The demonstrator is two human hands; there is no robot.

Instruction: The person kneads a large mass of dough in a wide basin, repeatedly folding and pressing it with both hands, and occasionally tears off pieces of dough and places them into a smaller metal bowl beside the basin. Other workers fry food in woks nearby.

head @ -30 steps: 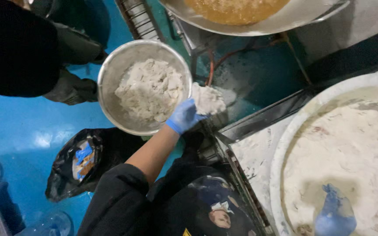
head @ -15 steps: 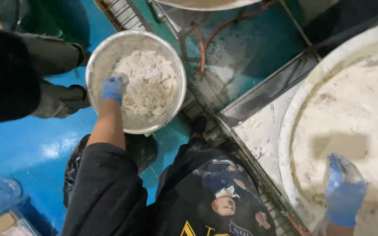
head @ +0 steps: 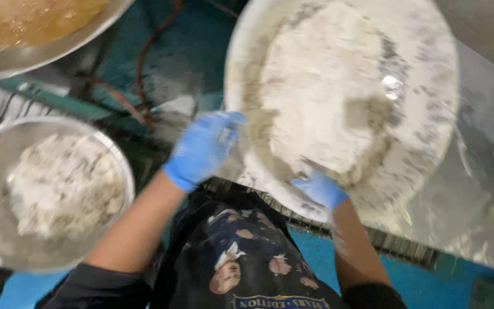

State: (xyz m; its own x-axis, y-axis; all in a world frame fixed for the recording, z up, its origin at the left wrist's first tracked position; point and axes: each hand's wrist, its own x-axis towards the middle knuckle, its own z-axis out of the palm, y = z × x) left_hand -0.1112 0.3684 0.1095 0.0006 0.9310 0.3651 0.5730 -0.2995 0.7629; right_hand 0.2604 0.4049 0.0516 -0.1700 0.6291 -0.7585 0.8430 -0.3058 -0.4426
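My left hand [head: 204, 149], in a blue glove, hovers at the left rim of a big white basin [head: 234, 63] and holds nothing that I can see. The basin holds a mound of white flour [head: 321, 97]. My right hand [head: 318, 189], also gloved in blue, rests on the basin's near rim with its fingertips in the flour; motion blur hides its grip. A round metal bowl [head: 122, 166] at the lower left is filled with flour-coated lumps [head: 64, 189].
A wide metal pan [head: 70, 48] of orange-brown liquid sits at the top left. A reddish hose [head: 141, 74] runs down between the pan and the basin. A dusty steel counter [head: 487, 189] lies to the right, with blue floor [head: 338, 252] below.
My left hand has left the metal bowl and swung right to the basin's rim. The view has shifted right, so the basin now fills the middle. My right hand stays at the basin.
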